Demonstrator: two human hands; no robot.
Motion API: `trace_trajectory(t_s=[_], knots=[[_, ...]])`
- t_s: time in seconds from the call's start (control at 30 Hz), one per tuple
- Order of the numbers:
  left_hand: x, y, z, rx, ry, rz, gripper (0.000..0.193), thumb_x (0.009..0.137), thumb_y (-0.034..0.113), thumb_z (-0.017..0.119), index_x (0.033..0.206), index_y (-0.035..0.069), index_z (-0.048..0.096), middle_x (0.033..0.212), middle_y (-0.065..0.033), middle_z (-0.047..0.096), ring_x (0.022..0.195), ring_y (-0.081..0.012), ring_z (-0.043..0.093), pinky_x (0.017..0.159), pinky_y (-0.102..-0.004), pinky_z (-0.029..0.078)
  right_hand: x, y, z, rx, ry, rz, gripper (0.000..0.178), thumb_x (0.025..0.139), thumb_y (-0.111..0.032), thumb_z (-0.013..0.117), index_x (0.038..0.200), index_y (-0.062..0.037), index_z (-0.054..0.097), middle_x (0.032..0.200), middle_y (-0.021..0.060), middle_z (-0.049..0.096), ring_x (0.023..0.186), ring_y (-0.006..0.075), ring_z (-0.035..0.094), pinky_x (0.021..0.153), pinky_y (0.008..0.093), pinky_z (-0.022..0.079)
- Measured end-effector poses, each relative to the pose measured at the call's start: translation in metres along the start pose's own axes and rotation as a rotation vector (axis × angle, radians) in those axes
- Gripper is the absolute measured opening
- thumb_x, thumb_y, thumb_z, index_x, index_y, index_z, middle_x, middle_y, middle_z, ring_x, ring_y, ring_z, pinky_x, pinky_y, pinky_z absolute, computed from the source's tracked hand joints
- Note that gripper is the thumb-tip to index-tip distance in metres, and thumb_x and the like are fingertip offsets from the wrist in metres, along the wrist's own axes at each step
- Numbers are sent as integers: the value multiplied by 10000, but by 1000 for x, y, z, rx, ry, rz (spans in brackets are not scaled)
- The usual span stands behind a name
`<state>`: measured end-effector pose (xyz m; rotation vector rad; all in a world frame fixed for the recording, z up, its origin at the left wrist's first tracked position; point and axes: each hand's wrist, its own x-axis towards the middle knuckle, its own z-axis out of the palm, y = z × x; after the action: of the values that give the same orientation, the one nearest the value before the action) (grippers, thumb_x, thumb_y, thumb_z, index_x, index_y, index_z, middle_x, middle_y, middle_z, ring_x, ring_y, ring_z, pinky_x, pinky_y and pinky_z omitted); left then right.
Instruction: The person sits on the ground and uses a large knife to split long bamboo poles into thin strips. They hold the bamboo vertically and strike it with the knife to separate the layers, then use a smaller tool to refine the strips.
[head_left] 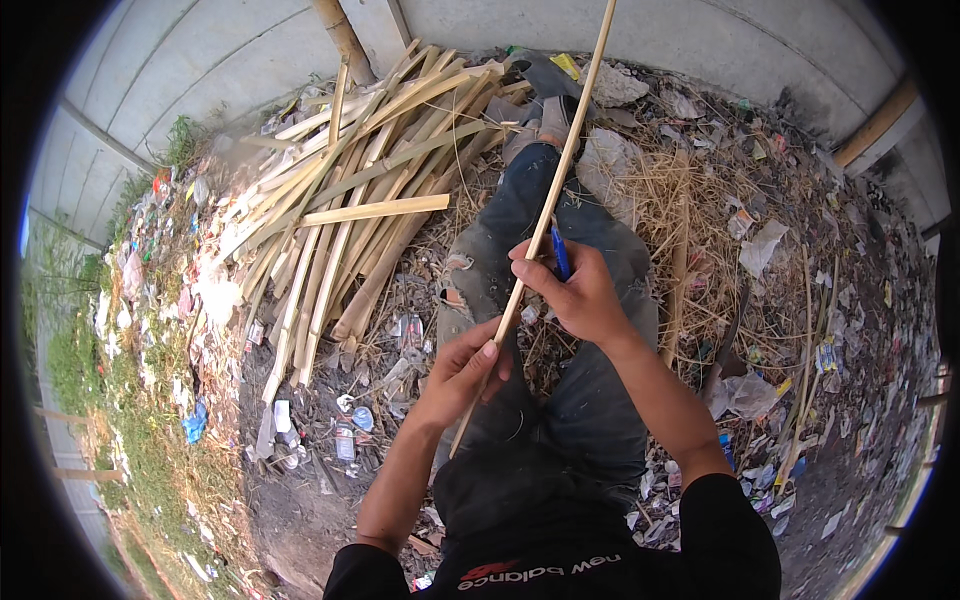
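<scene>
A long, thin bamboo strip (543, 222) slants across my lap, from the top edge of the view down to my waist. Lower down, my left hand (470, 370) is closed round it, thumb on top. Further up, my right hand (572, 288) pinches the same strip between thumb and forefinger. Out of the right fist pokes a slim blue object (560, 252), perhaps a handle; the rest is hidden by the hand. My legs in dark, torn trousers (600, 430) stretch out beneath the strip.
A heap of split bamboo pieces (375, 190) lies to the left of my legs. Dry straw-like shavings (650, 195) and scattered litter (755, 395) cover the ground on the right. A grey panel wall (660, 40) with bamboo posts (343, 40) stands at the far side.
</scene>
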<state>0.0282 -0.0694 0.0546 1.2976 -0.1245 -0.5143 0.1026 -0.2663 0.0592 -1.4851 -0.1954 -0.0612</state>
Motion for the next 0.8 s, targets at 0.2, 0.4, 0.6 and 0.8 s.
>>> trace_trajectory(t_s=[0.2, 0.4, 0.6, 0.8], knots=[[-29, -15, -24, -37, -82, -7, 497, 1054, 288, 591, 1462, 11, 529, 814, 6, 579, 630, -46, 491, 545, -205, 367, 39, -24, -47, 151, 166, 86, 261, 969, -244, 727, 1052, 3, 725, 622, -102, 468, 504, -6, 371, 459, 219, 258], [-32, -15, -23, 60, 41, 44, 450, 1011, 167, 664, 1403, -31, 568, 928, 0, 651, 733, -49, 574, 626, -209, 448, 39, -29, -55, 197, 82, 54, 274, 1008, -189, 653, 1172, 27, 693, 605, -115, 409, 481, -16, 317, 446, 209, 219], [-25, -12, 4, 111, 93, 46, 438, 1009, 145, 663, 1402, -23, 566, 921, -26, 680, 765, -76, 630, 656, -223, 496, 40, -30, -55, 241, 69, 40, 321, 1019, -170, 626, 1272, 28, 650, 625, -105, 425, 489, -18, 323, 448, 202, 241], [-10, -12, 21, 89, 177, 102, 401, 1054, 188, 591, 1402, -10, 567, 827, -53, 688, 649, -74, 579, 577, -221, 454, 29, -35, -44, 42, -9, 10, 324, 1002, -193, 667, 1260, 4, 666, 717, -80, 533, 585, 39, 464, 536, 232, 378]])
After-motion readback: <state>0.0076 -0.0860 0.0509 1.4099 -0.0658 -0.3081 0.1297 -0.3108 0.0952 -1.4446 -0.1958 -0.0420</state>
